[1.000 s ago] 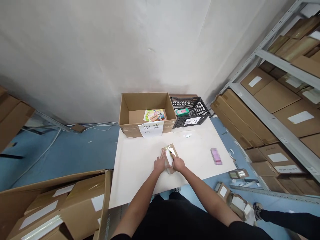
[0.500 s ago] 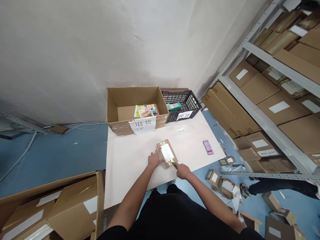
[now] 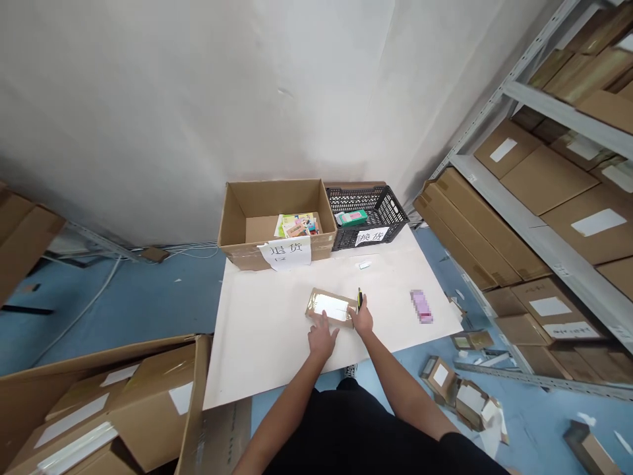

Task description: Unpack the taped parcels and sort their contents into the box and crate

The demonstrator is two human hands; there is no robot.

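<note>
A small cardboard box (image 3: 330, 306) with a white label and clear tape lies on the white table, turned nearly lengthwise across it. My left hand (image 3: 322, 338) rests on its near-left side, fingers stretched out over the label edge. At the box's right end is my right hand (image 3: 362, 319), closed around a black and yellow utility knife (image 3: 361, 299) that points away from me. Some of the right fingers touch the box's end. Whether the knife's blade is out cannot be made out.
Behind the work spot stand an open carton (image 3: 277, 251) with colourful packets and a black plastic crate (image 3: 390, 227) holding a green box (image 3: 352, 218). A blurred purple item (image 3: 421, 307) lies on the white table (image 3: 257, 330). Shelves of cartons rise at right; a large carton (image 3: 200, 376) stands at left.
The box has turned from upright-slanted to nearly sideways. My left hand has moved from its left side to its near edge. The knife has lifted off the box and now points away.
</note>
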